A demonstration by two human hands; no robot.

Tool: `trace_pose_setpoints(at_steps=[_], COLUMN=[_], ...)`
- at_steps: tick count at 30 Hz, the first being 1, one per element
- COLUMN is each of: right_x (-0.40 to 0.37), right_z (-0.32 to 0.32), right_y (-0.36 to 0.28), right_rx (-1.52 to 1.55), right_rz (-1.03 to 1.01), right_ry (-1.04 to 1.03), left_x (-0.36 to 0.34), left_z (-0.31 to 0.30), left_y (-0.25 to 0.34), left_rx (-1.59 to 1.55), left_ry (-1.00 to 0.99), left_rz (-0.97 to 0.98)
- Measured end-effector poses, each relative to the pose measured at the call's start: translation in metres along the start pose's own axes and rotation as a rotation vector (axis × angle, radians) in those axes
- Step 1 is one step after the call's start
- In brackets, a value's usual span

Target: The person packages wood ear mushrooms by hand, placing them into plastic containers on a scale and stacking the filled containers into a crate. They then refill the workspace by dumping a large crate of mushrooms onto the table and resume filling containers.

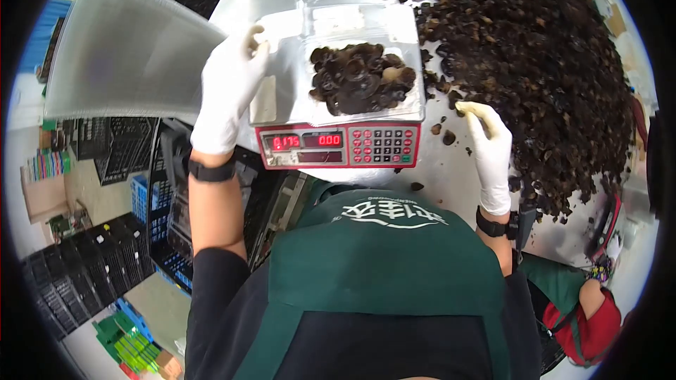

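Dark, ruffled pieces of wood ear mushroom [359,81] lie in a clear plastic clamshell box [320,24] with its lid raised at the back. The box rests on the plate of a red and white digital scale [384,146], whose display reads 0.175 and 0.00. My left hand [236,74], in a white glove, is over the scale's left edge, thumb and finger apart, holding nothing. My right hand [489,144], also gloved, is right of the scale with its fingertips pinched beside a small dark mushroom piece [453,98]. What sits between those fingertips is too small to tell.
A large heap of wood ear mushrooms [535,63] covers the right of the metal table [451,186], with loose bits around it. A stack of clear plastic boxes [130,49] stands at the left. Black crates [88,267] are lower left. A person in red [591,324] is at lower right.
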State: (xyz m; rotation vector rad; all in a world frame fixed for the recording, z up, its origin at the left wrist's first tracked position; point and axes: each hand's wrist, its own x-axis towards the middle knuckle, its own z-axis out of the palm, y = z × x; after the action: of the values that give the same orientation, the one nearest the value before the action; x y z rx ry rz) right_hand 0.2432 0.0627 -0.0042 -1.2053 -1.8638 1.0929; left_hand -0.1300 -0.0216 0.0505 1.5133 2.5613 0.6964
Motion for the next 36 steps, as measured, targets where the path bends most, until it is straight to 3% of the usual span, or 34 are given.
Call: trace_pose_setpoints(at_steps=[2, 8, 11, 15, 17, 19, 20, 21, 22, 23, 24, 28, 33, 34, 36], right_x=[-0.008, -0.011, -0.010, -0.011, -0.010, -0.006, -0.005, -0.002, 0.001, 0.003, 0.009, 0.048, 0.078, 0.081, 0.084], right_z=[0.001, 0.010, 0.014, 0.019, 0.024, 0.029, 0.031, 0.029, 0.027, 0.028, 0.025, 0.015, 0.043, 0.058, 0.060], right_y=[0.004, 0.012, 0.011, 0.010, 0.004, 0.004, 0.005, 0.009, 0.014, 0.027, 0.039, 0.094, 0.086, 0.111, 0.110], right_rx=[0.020, 0.045, 0.029, -0.054, -0.069, -0.071, -0.077, -0.094, -0.109, -0.010, -0.075, -0.328, -0.335, -0.541, -0.513], right_rz=[0.127, 0.059, 0.041, -0.037, -0.117, -0.172, -0.197, -0.210, -0.222, -0.096, -0.101, -0.139, -0.267, -0.372, -0.227], right_ry=[0.000, -0.044, -0.056, -0.083, -0.084, -0.063, -0.010, -0.016, -0.024, -0.020, 0.012, 0.150, 0.013, 0.042, -0.044], left_x=[0.013, 0.065, 0.081, 0.104, 0.100, 0.077, 0.074, 0.077, 0.071, 0.072, 0.062, 0.036, 0.033, 0.032, 0.031], left_z=[0.016, 0.052, 0.068, 0.112, 0.112, 0.069, 0.073, 0.070, 0.056, 0.051, 0.045, 0.025, 0.031, 0.032, 0.031], left_y=[-0.007, -0.018, -0.019, -0.044, -0.034, 0.010, 0.004, -0.003, 0.004, -0.005, 0.003, 0.012, 0.003, 0.004, 0.007], left_rx=[0.052, 0.188, 0.186, -0.099, -0.140, -0.418, -0.556, -0.557, -0.584, -0.521, -0.631, -0.572, -0.667, -0.666, -0.587], left_ry=[-0.031, -0.028, -0.069, -0.042, -0.019, -0.073, 0.060, 0.106, 0.047, 0.064, 0.093, 0.038, -0.014, -0.009, 0.046], left_rz=[0.040, 0.195, 0.144, 0.112, 0.091, 0.036, 0.144, 0.209, 0.125, 0.233, 0.227, 0.160, 0.105, 0.100, 0.072])
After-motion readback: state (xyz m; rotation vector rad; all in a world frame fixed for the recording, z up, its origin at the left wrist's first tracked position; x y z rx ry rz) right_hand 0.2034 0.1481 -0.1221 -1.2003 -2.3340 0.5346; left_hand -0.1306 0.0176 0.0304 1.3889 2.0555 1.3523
